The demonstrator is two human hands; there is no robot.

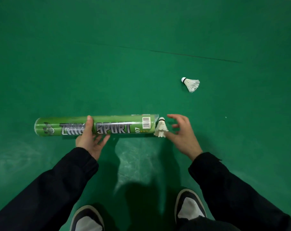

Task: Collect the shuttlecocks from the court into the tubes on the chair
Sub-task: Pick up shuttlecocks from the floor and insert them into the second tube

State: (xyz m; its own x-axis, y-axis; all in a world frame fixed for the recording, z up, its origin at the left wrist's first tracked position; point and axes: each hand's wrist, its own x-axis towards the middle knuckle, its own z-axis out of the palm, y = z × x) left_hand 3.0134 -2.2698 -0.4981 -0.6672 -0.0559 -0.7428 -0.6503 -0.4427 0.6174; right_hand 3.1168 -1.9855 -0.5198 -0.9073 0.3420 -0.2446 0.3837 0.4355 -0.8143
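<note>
The left hand (89, 139) is gripping the green tube (94, 125) level; right hand (183, 132), fingers spread, is feeding a shuttlecock (161, 127) at its mouth, needing cork-first alignment; another shuttlecock (191, 83) is waiting

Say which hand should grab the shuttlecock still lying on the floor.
Right. The right hand is open and on the same side as the loose shuttlecock. The left hand is gripping the tube, with another shuttlecock at its open end.
</note>
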